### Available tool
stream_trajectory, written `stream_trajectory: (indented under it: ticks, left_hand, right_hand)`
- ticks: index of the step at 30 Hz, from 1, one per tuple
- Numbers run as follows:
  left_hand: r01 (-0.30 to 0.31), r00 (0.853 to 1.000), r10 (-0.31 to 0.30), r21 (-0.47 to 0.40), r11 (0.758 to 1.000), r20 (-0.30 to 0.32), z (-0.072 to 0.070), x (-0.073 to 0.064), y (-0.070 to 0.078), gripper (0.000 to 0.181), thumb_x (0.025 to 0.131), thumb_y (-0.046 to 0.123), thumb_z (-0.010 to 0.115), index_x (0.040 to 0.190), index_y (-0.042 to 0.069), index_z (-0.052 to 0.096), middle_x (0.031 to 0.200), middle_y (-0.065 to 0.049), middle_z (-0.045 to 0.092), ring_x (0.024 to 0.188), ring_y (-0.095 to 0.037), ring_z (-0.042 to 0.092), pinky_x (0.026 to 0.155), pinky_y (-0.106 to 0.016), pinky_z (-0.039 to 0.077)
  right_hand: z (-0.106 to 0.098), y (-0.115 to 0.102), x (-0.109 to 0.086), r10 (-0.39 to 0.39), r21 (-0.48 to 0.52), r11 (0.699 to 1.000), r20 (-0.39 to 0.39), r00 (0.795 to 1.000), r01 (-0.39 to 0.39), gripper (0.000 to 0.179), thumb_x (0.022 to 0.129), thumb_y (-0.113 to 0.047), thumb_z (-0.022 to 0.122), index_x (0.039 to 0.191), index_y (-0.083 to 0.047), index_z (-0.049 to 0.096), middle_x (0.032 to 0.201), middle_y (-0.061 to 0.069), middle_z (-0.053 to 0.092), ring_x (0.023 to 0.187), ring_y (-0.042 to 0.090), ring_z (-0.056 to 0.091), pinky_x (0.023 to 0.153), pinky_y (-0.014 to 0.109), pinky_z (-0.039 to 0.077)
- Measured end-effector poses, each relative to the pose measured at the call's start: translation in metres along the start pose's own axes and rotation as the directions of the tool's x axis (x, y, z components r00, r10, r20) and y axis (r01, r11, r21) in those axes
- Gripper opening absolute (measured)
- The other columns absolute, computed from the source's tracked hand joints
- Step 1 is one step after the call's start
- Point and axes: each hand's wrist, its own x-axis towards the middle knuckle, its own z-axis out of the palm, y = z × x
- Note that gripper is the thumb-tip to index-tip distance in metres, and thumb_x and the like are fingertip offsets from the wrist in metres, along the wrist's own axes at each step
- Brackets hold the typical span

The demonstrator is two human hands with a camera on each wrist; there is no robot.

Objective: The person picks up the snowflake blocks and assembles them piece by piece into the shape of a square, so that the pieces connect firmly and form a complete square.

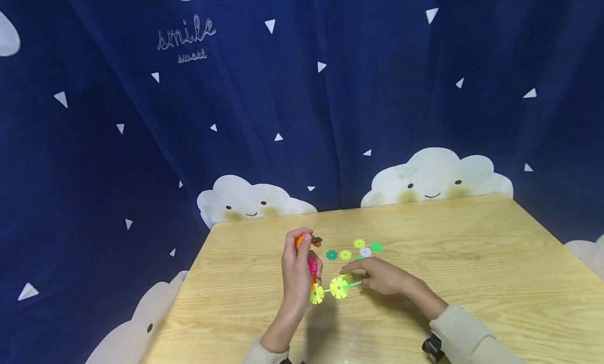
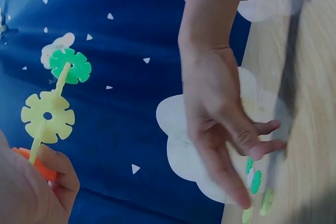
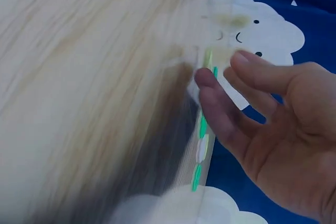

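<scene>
My left hand [image 1: 296,272] grips a chain of interlocking flower-shaped plastic discs. Orange [image 1: 299,241], pink [image 1: 312,266] and brown [image 1: 316,241] discs show around its fingers, and the yellow disc [image 1: 338,287] sticks out toward the right. In the left wrist view, fingers curl by an orange disc [image 2: 42,167], with a yellow disc [image 2: 48,116] and a green disc [image 2: 71,66] reaching away from it. My right hand [image 1: 379,276] hovers over the table beside the loose discs, its fingers loosely bent. Nothing shows between those fingers in the right wrist view [image 3: 278,124].
Loose discs lie on the wooden table [image 1: 226,311] beyond the hands: a dark green disc [image 1: 332,255], a yellow disc [image 1: 345,254], a white disc [image 1: 365,252], a bright green disc [image 1: 376,246] and others. A dark blue curtain [image 1: 250,102] with clouds hangs behind the table.
</scene>
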Motion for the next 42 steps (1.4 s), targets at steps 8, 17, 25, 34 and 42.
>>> stream_trajectory:
  ticks: [8, 17, 25, 34, 42]
  left_hand:
    - [-0.007, 1.000, 0.007, -0.010, 1.000, 0.000, -0.001, 0.002, 0.003, 0.026, 0.110, 0.028, 0.049, 0.122, 0.005, 0.056, 0.098, -0.006, 0.066, 0.043, -0.008, 0.045, 0.036, -0.017, 0.040]
    - [-0.003, 1.000, 0.003, -0.017, 1.000, 0.006, 0.002, 0.002, 0.003, 0.026, 0.110, 0.027, 0.050, 0.121, 0.004, 0.056, 0.096, -0.007, 0.066, 0.043, -0.009, 0.044, 0.036, -0.017, 0.040]
    - [0.008, 1.000, -0.008, -0.013, 1.000, 0.012, 0.004, 0.001, 0.003, 0.025, 0.110, 0.027, 0.050, 0.121, 0.005, 0.056, 0.095, -0.007, 0.065, 0.043, -0.009, 0.044, 0.035, -0.017, 0.040]
    - [0.006, 0.999, -0.004, -0.051, 0.999, 0.052, 0.009, -0.001, 0.002, 0.026, 0.109, 0.028, 0.051, 0.120, 0.004, 0.053, 0.095, -0.006, 0.065, 0.043, -0.009, 0.044, 0.036, -0.018, 0.041]
    - [0.031, 0.998, -0.029, -0.027, 0.999, 0.057, 0.012, -0.005, -0.001, 0.021, 0.109, 0.028, 0.054, 0.119, 0.009, 0.054, 0.089, -0.008, 0.065, 0.042, -0.010, 0.044, 0.036, -0.018, 0.041]
  right_hand:
    - [-0.004, 0.004, -0.005, -0.017, -0.125, 0.992, 0.014, 1.000, 0.018, 0.020, 0.093, -0.003, 0.074, 0.113, -0.008, 0.077, 0.120, 0.008, 0.074, 0.114, 0.034, 0.068, 0.097, 0.049, 0.058]
    - [-0.007, 0.016, -0.005, -0.144, -0.234, 0.964, -0.069, 0.987, 0.124, 0.040, 0.077, 0.014, 0.079, 0.111, -0.007, 0.074, 0.106, 0.003, 0.066, 0.085, 0.017, 0.058, 0.074, 0.028, 0.053]
    - [-0.004, 0.022, -0.007, -0.120, -0.223, 0.970, -0.077, 0.990, 0.100, 0.038, 0.079, 0.016, 0.075, 0.109, -0.007, 0.076, 0.105, 0.004, 0.068, 0.093, 0.022, 0.064, 0.079, 0.032, 0.056]
    - [-0.002, 0.025, -0.009, -0.092, -0.224, 0.972, -0.086, 0.992, 0.071, 0.033, 0.076, 0.013, 0.080, 0.097, -0.011, 0.072, 0.094, 0.000, 0.060, 0.086, 0.014, 0.051, 0.073, 0.026, 0.047]
    - [-0.008, 0.017, -0.016, -0.116, -0.156, 0.983, -0.121, 0.986, 0.096, 0.019, 0.094, 0.002, 0.071, 0.090, -0.016, 0.071, 0.090, -0.006, 0.056, 0.082, 0.007, 0.049, 0.070, 0.024, 0.048]
